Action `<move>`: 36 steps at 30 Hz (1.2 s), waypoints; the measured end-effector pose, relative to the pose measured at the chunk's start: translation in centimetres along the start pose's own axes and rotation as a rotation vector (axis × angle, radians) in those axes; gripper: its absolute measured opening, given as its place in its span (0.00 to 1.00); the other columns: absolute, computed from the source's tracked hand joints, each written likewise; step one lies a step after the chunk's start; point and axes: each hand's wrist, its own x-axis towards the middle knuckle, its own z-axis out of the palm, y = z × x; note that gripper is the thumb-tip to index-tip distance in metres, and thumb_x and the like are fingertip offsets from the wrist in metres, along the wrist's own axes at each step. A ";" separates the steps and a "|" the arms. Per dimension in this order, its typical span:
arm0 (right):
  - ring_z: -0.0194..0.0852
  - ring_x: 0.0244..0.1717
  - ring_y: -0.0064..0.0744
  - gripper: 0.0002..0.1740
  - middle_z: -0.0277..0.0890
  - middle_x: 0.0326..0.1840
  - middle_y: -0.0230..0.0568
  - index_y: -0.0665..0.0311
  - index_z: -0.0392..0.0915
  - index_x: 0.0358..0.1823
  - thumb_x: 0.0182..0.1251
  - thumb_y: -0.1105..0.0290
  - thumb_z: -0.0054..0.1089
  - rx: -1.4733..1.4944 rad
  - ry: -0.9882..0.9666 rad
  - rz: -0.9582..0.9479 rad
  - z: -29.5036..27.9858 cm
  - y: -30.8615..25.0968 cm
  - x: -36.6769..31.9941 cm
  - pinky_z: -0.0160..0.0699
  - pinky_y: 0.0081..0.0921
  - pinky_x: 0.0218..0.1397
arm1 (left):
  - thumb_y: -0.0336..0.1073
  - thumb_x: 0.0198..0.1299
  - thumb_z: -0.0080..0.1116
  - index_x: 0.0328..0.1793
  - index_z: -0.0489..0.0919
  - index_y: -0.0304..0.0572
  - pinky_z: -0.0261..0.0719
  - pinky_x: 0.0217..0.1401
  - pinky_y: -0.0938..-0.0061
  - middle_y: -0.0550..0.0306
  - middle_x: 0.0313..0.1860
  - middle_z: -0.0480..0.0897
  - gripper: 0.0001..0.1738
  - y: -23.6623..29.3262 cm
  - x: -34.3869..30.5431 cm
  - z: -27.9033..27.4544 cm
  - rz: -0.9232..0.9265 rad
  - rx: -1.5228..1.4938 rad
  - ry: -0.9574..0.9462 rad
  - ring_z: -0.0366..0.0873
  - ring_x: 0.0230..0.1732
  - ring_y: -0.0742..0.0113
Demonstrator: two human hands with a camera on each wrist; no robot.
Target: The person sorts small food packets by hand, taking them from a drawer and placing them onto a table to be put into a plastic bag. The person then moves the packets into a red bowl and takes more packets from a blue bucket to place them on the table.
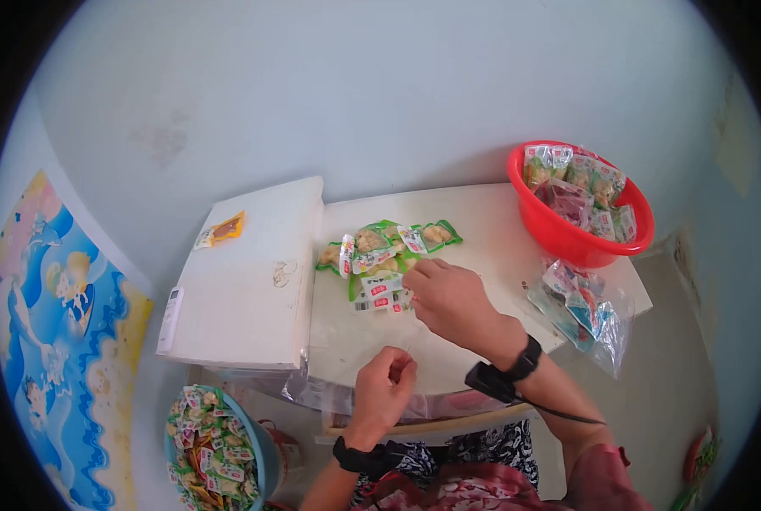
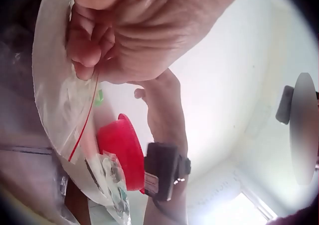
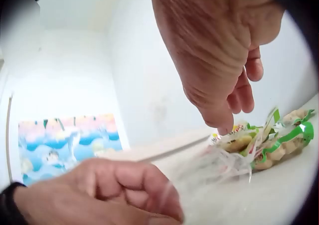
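Observation:
My left hand is at the near side of the white table, its thumb and fingers pinching a clear zip bag with a red strip along its mouth. In the right wrist view, see-through plastic spreads between my two hands. My right hand is over the near right part of a pile of green-and-white snack packets, fingers bent loosely and apart from the thumb. Its fingertips are right at the packets. Pale lumpy food shows through their windows.
A red basin full of packets stands at the back right, with a clear bag of blue packets by the table edge. On the raised white board at left lies a yellow packet. A blue tub of packets stands below.

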 end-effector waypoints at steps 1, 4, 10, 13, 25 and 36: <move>0.82 0.50 0.45 0.12 0.78 0.43 0.42 0.62 0.79 0.45 0.58 0.74 0.65 -0.044 -0.006 -0.011 1.2 0.1 0.7 0.83 0.45 0.42 | 0.26 0.67 0.65 0.44 0.81 0.35 0.77 0.35 0.79 0.61 0.32 0.84 0.04 -0.2 0.0 -0.1 0.008 0.009 0.000 0.78 0.31 0.79; 0.82 0.49 0.44 0.12 0.77 0.41 0.42 0.62 0.79 0.43 0.57 0.75 0.65 -0.156 -0.012 -0.047 3.8 0.9 2.8 0.82 0.45 0.39 | 0.28 0.67 0.66 0.44 0.81 0.35 0.77 0.35 0.79 0.62 0.30 0.83 0.05 -0.5 0.1 -0.1 0.028 0.027 0.001 0.77 0.31 0.79; 0.84 0.37 0.45 0.08 0.77 0.38 0.41 0.63 0.80 0.40 0.58 0.76 0.63 -0.214 -0.068 -0.077 5.3 2.9 3.7 0.82 0.44 0.35 | 0.27 0.68 0.65 0.44 0.81 0.35 0.76 0.35 0.80 0.62 0.31 0.84 0.04 -0.7 -0.3 -0.1 0.052 0.045 0.012 0.76 0.31 0.80; 0.83 0.32 0.45 0.06 0.76 0.36 0.41 0.62 0.81 0.38 0.60 0.77 0.63 -0.174 0.074 -0.085 2.6 2.6 2.7 0.81 0.42 0.33 | 0.28 0.67 0.64 0.44 0.81 0.35 0.81 0.36 0.71 0.53 0.30 0.85 0.05 -1.0 -0.2 0.0 0.018 -0.006 0.018 0.84 0.29 0.67; 0.59 0.27 0.11 0.05 0.66 0.25 0.22 0.66 0.83 0.49 0.80 0.73 0.61 0.816 0.398 0.785 -6.4 -3.1 -13.1 0.56 0.17 0.28 | 0.25 0.69 0.65 0.52 0.80 0.32 0.74 0.32 0.82 0.61 0.33 0.85 0.08 1.0 -0.4 1.3 -0.033 -0.027 0.046 0.77 0.31 0.81; 0.57 0.30 0.09 0.05 0.66 0.28 0.18 0.69 0.81 0.46 0.79 0.75 0.60 0.995 0.411 0.943 -4.5 -2.1 -18.1 0.56 0.16 0.31 | 0.22 0.72 0.58 0.58 0.78 0.32 0.72 0.29 0.82 0.63 0.29 0.79 0.11 3.7 -0.1 4.1 0.109 0.140 0.037 0.73 0.27 0.81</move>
